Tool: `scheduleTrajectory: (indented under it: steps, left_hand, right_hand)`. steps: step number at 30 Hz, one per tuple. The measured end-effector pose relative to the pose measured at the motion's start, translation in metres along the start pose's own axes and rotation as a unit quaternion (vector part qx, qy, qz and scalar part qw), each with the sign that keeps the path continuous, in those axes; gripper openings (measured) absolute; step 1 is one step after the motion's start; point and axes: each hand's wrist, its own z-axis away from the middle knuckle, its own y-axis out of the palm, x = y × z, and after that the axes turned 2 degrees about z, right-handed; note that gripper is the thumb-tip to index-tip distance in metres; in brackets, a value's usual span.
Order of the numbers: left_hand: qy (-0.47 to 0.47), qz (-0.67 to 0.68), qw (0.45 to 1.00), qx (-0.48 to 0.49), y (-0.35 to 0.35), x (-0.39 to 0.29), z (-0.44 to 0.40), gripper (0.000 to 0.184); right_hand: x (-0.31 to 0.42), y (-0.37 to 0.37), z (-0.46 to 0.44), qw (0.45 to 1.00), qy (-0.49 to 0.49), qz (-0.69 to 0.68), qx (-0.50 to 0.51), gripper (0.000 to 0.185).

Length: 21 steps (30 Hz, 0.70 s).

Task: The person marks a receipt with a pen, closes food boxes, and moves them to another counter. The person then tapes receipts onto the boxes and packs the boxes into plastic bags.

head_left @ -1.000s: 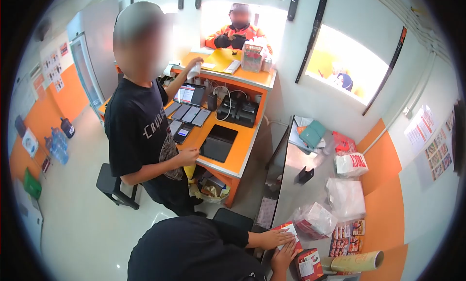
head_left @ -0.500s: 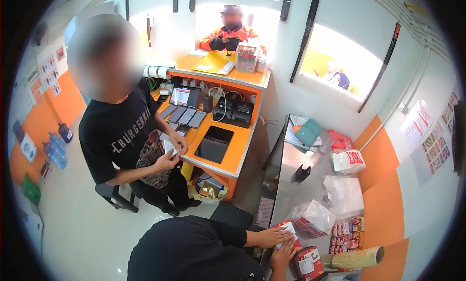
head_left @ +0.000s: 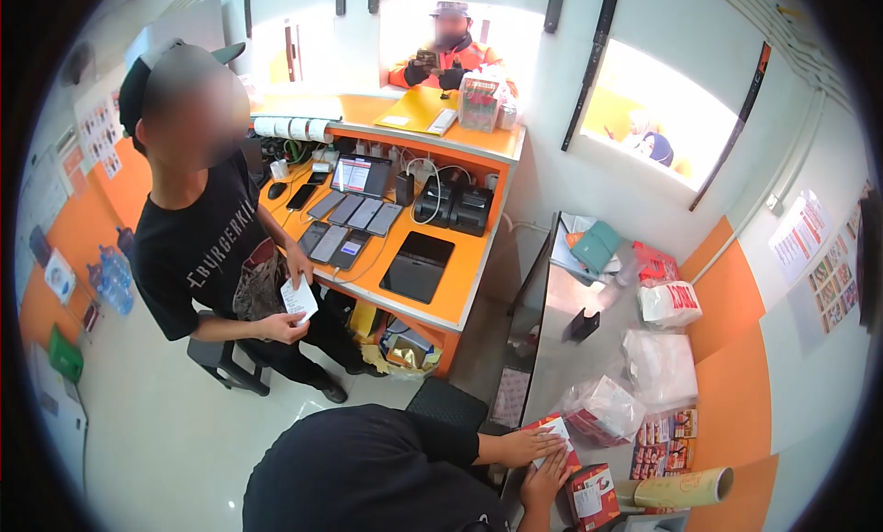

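My left hand (head_left: 526,446) lies flat, fingers stretched, over a white paper slip (head_left: 557,428) on top of a red box (head_left: 572,460) at the lower right. Beside it my right hand (head_left: 544,481) also rests flat on the box and slip, fingers extended and nearly together. My palms cover part of the slip. A second red box (head_left: 593,495), with a white label on its top, stands just right of my right hand. My dark sleeve and shoulder fill the bottom middle.
A person in a black T-shirt (head_left: 212,265) stands left, holding a paper slip (head_left: 299,298) by an orange counter (head_left: 372,273) with phones and a tablet. Plastic-wrapped packages (head_left: 602,411) and a cardboard roll (head_left: 685,487) sit on the metal table (head_left: 552,357). A black stool (head_left: 448,403) stands close.
The person in the black T-shirt has straightened and drawn back from the counter, paper slip in hand. The person at the window has raised a phone-like object. My hands stay flat on the box.
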Motion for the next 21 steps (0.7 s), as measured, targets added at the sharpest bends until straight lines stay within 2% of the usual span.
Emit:
scheduleTrajectory:
  steps: [11,14,16,21]
  left_hand:
    - [-0.002,-0.009,1.000,-0.018,0.020,0.006,0.001,0.073]
    - [0.011,-0.023,0.998,-0.057,0.024,0.010,-0.001,0.076]
    - [-0.015,0.012,1.000,-0.009,0.018,0.005,-0.001,0.076]
    - [-0.012,0.011,1.000,0.003,0.019,0.003,-0.001,0.078]
  right_hand:
    - [-0.001,0.002,-0.001,1.000,0.012,-0.017,0.023,0.083]
    - [-0.007,0.010,-0.004,1.000,0.006,-0.011,0.007,0.082]
    - [-0.015,0.019,-0.001,1.000,-0.010,0.018,0.002,0.086]
    - [-0.005,0.003,-0.001,1.000,-0.002,-0.010,0.023,0.081]
